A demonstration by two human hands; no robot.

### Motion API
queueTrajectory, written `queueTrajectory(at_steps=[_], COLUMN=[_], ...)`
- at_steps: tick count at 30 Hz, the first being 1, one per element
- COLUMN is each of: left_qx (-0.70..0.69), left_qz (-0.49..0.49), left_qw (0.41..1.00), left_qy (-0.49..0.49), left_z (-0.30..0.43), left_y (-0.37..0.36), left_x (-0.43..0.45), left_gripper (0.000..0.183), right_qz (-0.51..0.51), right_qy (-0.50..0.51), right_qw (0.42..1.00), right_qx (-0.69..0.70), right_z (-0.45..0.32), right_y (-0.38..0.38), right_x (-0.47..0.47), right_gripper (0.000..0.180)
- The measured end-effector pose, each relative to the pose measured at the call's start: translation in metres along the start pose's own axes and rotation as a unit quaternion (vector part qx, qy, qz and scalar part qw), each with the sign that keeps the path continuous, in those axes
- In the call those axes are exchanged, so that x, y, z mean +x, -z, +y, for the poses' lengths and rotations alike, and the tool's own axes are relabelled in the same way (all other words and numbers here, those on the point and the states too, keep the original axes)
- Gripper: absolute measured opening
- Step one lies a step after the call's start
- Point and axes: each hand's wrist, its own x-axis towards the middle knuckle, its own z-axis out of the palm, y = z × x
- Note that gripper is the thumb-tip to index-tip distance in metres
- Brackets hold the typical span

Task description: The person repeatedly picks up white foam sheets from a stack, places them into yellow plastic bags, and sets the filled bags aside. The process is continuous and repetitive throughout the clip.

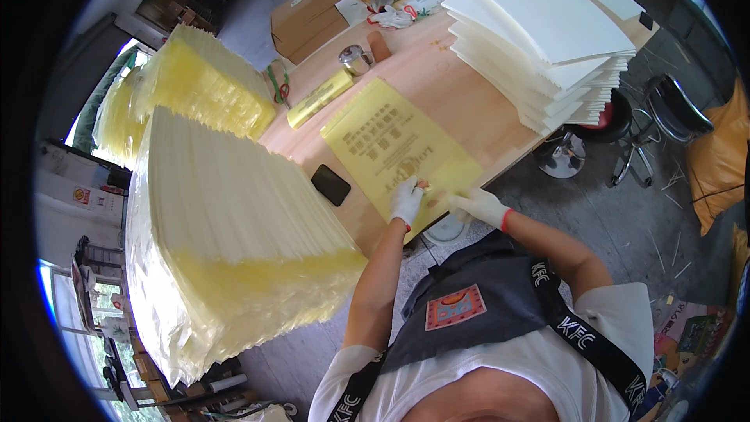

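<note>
A yellow printed plastic bag (375, 129) lies flat at the table's front edge, its near end towards me. My left hand (406, 204), in a white glove with bare fingertips, pinches the bag near its lower middle. To the right, my right hand (477, 206), also gloved and blurred by motion, is at the bag's near right edge; whether it grips the film I cannot tell. A black smartphone (331, 185) lies left of the bag. Beyond the bag are a rolled yellow bag (320, 98), a metal cup (355, 60) and red-and-green-handled scissors (280, 89).
Tall stacks of yellow-edged plastic bags (234, 205) rise at the left. A stack of white foam sheets (551, 17) stands at the table's right. Farther back are a cardboard box (307, 17), tape rolls and gloves (391, 16). Stools (668, 111) stand on the floor at right.
</note>
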Motion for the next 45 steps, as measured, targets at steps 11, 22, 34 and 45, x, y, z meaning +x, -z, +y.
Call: queueTrajectory(at_steps=[11, 22, 34, 45], left_qx=[-0.564, 0.023, -0.099, -0.319], left_qz=[0.116, 0.011, 0.068, -0.076], left_qw=[0.817, 0.958, 0.982, 0.933], left_qy=[-0.023, -0.286, -0.148, -0.146], left_z=[0.085, 0.195, 0.159, 0.205], left_y=[0.106, 0.023, 0.008, 0.01], left_x=[0.016, -0.031, -0.027, 0.04], left_gripper=[0.023, 0.03, 0.019, 0.028], right_qz=[0.163, 0.124, 0.117, 0.359], right_qy=[0.11, 0.146, 0.305, 0.311], right_qw=[0.875, 0.923, 0.77, 0.527], right_qx=[-0.443, -0.333, -0.547, -0.705], right_z=[0.029, -0.051, -0.128, -0.185], right_y=[0.038, -0.002, 0.08, 0.255], right_x=[0.066, 0.049, -0.071, -0.087], right_gripper=[0.048, 0.034, 0.025, 0.021])
